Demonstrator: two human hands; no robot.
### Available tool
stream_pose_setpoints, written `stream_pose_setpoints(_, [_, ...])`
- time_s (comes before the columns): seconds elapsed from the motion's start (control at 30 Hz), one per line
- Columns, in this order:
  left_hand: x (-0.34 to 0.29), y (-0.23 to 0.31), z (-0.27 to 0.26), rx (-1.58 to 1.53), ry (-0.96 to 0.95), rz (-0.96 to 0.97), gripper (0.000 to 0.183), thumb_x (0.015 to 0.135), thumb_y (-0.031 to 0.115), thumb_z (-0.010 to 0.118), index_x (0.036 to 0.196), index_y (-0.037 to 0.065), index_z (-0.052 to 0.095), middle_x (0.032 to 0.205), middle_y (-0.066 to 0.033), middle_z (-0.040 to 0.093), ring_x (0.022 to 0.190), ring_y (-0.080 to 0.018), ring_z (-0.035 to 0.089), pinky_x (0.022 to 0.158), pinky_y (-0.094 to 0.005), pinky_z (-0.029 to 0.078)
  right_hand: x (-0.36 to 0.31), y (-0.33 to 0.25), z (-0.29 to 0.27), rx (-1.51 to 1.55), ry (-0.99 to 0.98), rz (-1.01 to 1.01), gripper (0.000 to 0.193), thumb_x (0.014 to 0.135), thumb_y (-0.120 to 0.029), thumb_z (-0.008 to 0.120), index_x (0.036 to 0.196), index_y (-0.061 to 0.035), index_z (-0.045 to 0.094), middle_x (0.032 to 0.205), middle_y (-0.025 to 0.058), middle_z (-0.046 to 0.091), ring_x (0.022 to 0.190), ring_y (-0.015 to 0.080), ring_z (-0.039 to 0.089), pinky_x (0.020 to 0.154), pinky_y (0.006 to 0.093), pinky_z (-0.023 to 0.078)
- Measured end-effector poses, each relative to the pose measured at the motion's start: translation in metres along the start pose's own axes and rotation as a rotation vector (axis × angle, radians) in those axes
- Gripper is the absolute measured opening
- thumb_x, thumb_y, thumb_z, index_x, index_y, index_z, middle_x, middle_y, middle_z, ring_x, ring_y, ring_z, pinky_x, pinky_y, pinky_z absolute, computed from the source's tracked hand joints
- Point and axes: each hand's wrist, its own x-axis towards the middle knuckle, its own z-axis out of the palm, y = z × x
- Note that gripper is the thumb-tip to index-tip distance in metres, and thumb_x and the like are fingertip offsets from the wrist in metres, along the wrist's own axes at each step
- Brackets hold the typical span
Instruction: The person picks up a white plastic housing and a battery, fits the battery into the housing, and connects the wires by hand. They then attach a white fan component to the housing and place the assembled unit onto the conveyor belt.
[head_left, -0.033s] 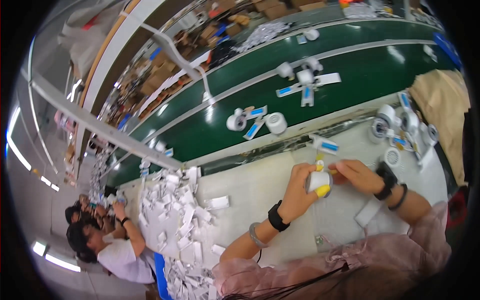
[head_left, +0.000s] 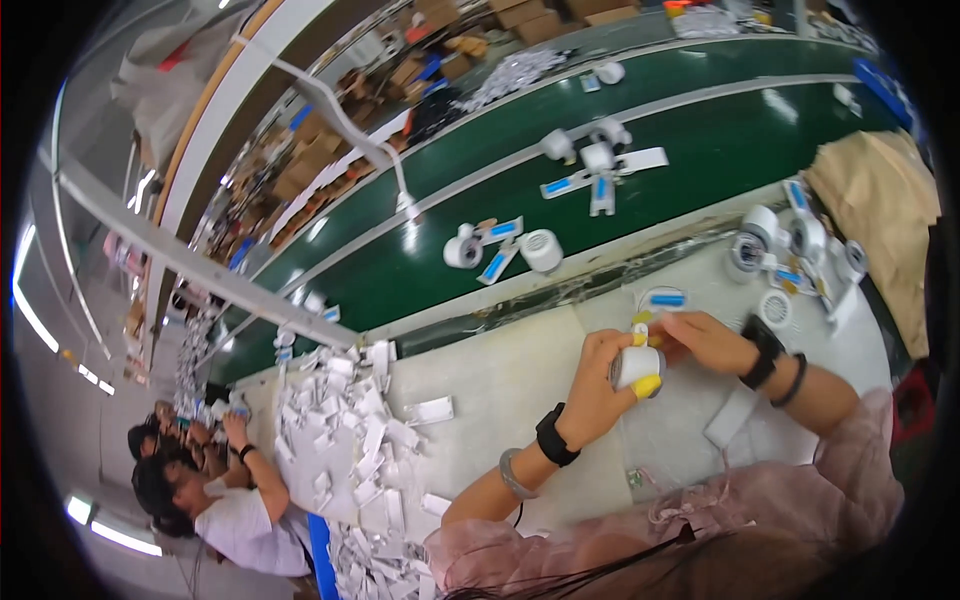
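Green and glossy, a long conveyor belt [head_left: 740, 135] crossed the far side of the work area, bearing a few groups of white parts. Nearer, a pale counter [head_left: 520, 370] ran along it. A loose heap of white plastic pieces [head_left: 375, 435] covered its left side; brown paper [head_left: 875, 210] lay crumpled at its right end, with a cluster of round white units [head_left: 760, 222] just beside it.

Between these, both hands met over the counter. The grip of the left hand [head_left: 598, 385] was wrapped around a white cylindrical housing [head_left: 633, 365], thumb against its near side. The right hand [head_left: 705, 345] had its fingers bent in at the housing's upper right; whether that grip pinched anything, I could not tell. Just beyond the fingers lay a white piece with a blue strip [head_left: 667, 299]. A yellow cover [head_left: 647, 385] sat on the left thumb tip, and above the housing showed a tiny yellow-and-white bit [head_left: 641, 328], too blurred to identify.

The step in hand looked like fine fingerwork at the housing's upper end, probably unfinished. The next move seemed to call for a steady left hold and a precise, light touch from the right.
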Motion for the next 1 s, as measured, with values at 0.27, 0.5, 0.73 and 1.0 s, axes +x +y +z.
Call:
stream_pose_setpoints(0.27, [0.003, 0.033, 0.013, 0.323, -0.053, 0.241, 0.055, 0.07, 0.009, 0.079, 0.118, 0.005, 0.052, 0.121, -0.017, 0.044, 0.111, -0.0327, 0.047, 0.092, -0.0351, 0.044, 0.027, -0.022, -0.01, 0.185, -0.133, 0.115, 0.028, 0.096, -0.031, 0.056, 0.095, -0.0049, 0.066, 0.09, 0.0054, 0.067, 0.084, 0.0115, 0.063, 0.079, 0.0266, 0.05])
stream_pose_setpoints(0.5, [0.02, -0.002, -0.033, 0.139, 0.16, 0.123, 0.074, 0.075, 0.007, 0.071, 0.138, -0.001, 0.035, 0.133, -0.018, 0.045, 0.125, -0.0334, 0.044, 0.107, -0.0404, 0.033, 0.025, -0.057, 0.003, 0.183, -0.341, -0.003, 0.021, 0.094, -0.021, 0.059, 0.083, -0.0038, 0.063, 0.082, 0.0067, 0.068, 0.069, 0.0069, 0.06, 0.066, 0.0221, 0.048])
stream_pose_setpoints(0.73, [0.028, -0.027, -0.021, -0.354, -0.042, -0.159, 0.062, 0.079, -0.002, 0.067, 0.135, 0.002, 0.041, 0.122, -0.0102, 0.055, 0.115, -0.0192, 0.053, 0.099, -0.0308, 0.041, 0.03, -0.055, -0.001, -0.014, -0.469, -0.069, 0.022, 0.094, -0.022, 0.059, 0.082, -0.0034, 0.061, 0.081, 0.0072, 0.07, 0.067, 0.006, 0.062, 0.061, 0.0199, 0.048])
stream_pose_setpoints(1.0, [0.023, -0.023, -0.008, -0.31, 0.036, -0.231, 0.031, 0.085, -0.005, 0.055, 0.114, 0.004, 0.049, 0.095, -0.0031, 0.06, 0.087, -0.0093, 0.06, 0.075, -0.0245, 0.05, 0.02, -0.028, -0.005, -1.294, 0.053, -0.703, 0.014, 0.081, -0.014, 0.065, 0.092, -0.0089, 0.059, 0.074, 0.0082, 0.06, 0.068, 0.0313, 0.058, 0.064, 0.0386, 0.046])
